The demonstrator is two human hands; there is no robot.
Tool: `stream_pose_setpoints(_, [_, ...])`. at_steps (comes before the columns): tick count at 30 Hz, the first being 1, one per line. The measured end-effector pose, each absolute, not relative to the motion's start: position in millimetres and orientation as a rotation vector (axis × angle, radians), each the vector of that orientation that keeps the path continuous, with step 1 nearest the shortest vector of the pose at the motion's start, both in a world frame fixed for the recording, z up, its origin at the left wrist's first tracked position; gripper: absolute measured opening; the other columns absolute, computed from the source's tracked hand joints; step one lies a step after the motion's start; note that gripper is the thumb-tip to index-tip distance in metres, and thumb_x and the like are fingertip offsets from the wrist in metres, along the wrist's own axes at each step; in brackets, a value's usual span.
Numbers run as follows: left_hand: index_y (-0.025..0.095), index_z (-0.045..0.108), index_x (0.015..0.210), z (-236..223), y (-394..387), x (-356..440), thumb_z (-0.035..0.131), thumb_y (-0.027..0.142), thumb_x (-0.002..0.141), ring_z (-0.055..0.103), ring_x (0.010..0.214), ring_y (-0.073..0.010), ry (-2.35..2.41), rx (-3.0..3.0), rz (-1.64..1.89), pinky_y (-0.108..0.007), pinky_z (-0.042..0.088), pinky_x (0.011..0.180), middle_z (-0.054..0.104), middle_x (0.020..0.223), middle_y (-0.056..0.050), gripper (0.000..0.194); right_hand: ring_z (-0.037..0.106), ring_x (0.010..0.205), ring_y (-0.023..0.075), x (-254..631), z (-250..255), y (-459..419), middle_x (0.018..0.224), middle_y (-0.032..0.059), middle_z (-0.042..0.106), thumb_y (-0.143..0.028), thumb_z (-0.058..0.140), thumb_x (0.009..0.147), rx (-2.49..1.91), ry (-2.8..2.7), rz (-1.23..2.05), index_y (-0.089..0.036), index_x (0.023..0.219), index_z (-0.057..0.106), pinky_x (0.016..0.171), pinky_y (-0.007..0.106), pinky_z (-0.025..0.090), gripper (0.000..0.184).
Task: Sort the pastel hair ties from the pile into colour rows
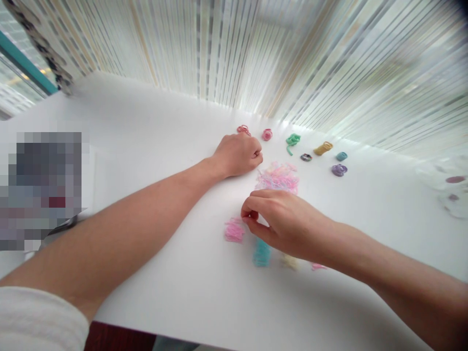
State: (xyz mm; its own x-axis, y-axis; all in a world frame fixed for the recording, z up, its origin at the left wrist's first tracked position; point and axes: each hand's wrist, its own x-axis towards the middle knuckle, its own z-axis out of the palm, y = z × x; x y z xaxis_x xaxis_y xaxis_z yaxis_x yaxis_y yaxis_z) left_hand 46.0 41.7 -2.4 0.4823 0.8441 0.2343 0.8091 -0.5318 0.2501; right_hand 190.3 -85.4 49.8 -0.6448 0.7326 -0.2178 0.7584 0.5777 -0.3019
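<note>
A mixed heap of small pastel elastic bands lies mid-table. My right hand hovers just in front of it, thumb and fingers pinched together over a small pink pile; what it pinches is too small to name. A teal pile and a pale yellow pile lie under that hand's palm side. My left hand rests as a loose fist on the table left of the heap, fingers curled.
Along the far side sit separate bundles: red, pink, green, dark, mustard, teal, purple. The white table has a blurred patch at left. Striped curtains hang behind.
</note>
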Motion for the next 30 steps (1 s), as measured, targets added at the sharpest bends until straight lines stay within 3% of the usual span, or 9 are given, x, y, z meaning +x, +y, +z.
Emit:
stream_pose_setpoints(8, [0.019,0.078,0.082,-3,44,45,0.056,0.032,0.098,0.074,0.093,-0.0319,1.471,2.629,0.512,-0.042,0.048,0.080,0.078,0.088,-0.014,0.030,0.060,0.064,0.0150,238,59,-89,0.077,0.0028,0.074,-0.015,0.062,0.100,1.478,3.013,-0.494,-0.021,0.090,0.074,0.060,0.027,0.046,0.016])
stream_pose_setpoints(14, [0.022,0.064,0.066,-3,49,42,0.055,0.038,0.094,0.070,0.085,-0.0295,1.520,2.616,0.471,-0.040,0.044,0.078,0.069,0.073,-0.010,0.034,0.059,0.063,0.0158,311,66,-119,0.076,0.0030,0.072,-0.024,0.063,0.104,1.896,2.793,-0.506,-0.023,0.091,0.074,0.052,0.025,0.045,0.017])
stream_pose_setpoints(18, [0.023,0.052,0.062,-5,56,39,0.056,0.044,0.092,0.065,0.086,-0.0290,1.501,2.619,0.510,-0.037,0.040,0.077,0.064,0.068,-0.008,0.036,0.062,0.067,0.0152,347,62,-139,0.076,0.0017,0.072,-0.028,0.067,0.106,2.063,2.676,-0.739,-0.022,0.090,0.075,0.060,0.026,0.050,0.019])
stream_pose_setpoints(22, [0.024,0.046,0.062,-1,56,39,0.052,0.047,0.089,0.063,0.084,-0.0291,1.557,2.629,0.442,-0.037,0.037,0.075,0.061,0.067,-0.007,0.036,0.065,0.073,0.0147,354,49,-145,0.084,0.0025,0.077,-0.024,0.070,0.105,1.891,2.716,-1.095,-0.021,0.094,0.077,0.067,0.027,0.053,0.014])
stream_pose_setpoints(27, [0.024,0.043,0.059,3,52,40,0.053,0.048,0.089,0.060,0.080,-0.0287,1.594,2.628,0.426,-0.041,0.033,0.074,0.058,0.066,-0.007,0.039,0.067,0.078,0.0142,349,37,-149,0.091,0.0039,0.077,-0.016,0.067,0.106,1.759,2.903,-0.969,-0.021,0.098,0.077,0.069,0.026,0.053,0.014])
stream_pose_setpoints(30, [0.022,0.037,0.061,4,51,40,0.052,0.047,0.093,0.047,0.072,-0.0222,1.566,2.645,0.437,-0.039,0.027,0.072,0.050,0.063,-0.005,0.043,0.070,0.081,0.0140,350,35,-154,0.095,0.0048,0.076,-0.013,0.066,0.107,1.709,2.988,-0.963,-0.020,0.102,0.078,0.074,0.026,0.056,0.014])
